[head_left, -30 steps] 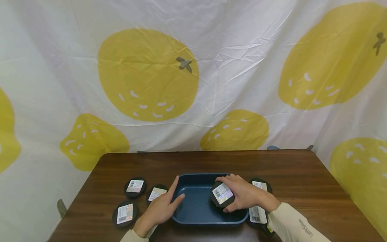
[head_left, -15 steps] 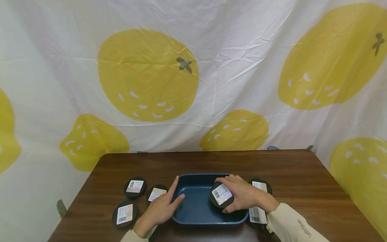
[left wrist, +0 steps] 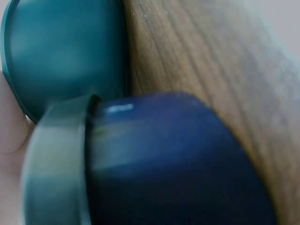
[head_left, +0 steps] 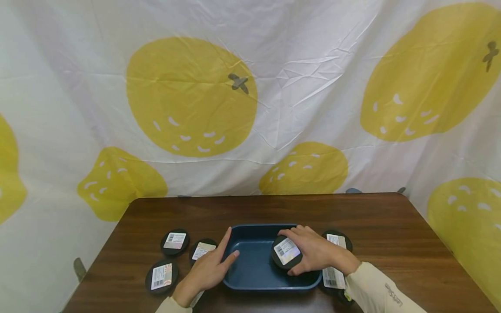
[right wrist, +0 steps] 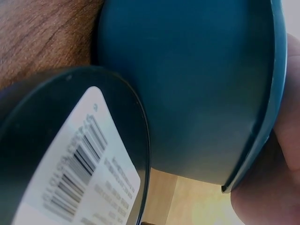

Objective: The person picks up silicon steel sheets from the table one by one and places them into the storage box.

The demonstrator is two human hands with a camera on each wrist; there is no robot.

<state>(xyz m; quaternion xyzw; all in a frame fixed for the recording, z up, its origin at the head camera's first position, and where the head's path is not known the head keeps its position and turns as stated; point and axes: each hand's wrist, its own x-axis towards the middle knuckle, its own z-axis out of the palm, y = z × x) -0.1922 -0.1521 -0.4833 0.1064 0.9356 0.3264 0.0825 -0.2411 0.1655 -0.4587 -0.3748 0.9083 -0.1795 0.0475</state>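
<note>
My right hand [head_left: 311, 251] grips a round black-lidded jar [head_left: 287, 252] with a white barcode label, inside the right half of the blue rectangular tray [head_left: 250, 278]. Thumb and fingers curve round the lid's sides. At the tray's left end lies my left hand [head_left: 209, 267], index finger straight along the rim and thumb extended over the inside; its other fingers are hidden. In the left wrist view, a dark blue jar [left wrist: 164, 159] stands close to the tray's outer wall [left wrist: 65, 51]. The right wrist view has a labelled black lid [right wrist: 126, 117] near the tray wall [right wrist: 197, 84].
Left of the tray are several similar jars, including a far one [head_left: 175, 242], a near one [head_left: 161, 277] and one beside my left hand [head_left: 203, 250]. More jars [head_left: 337, 239] stand at right, partly behind my right forearm. A patterned cloth [head_left: 274, 113] hangs behind the wooden table [head_left: 375, 221].
</note>
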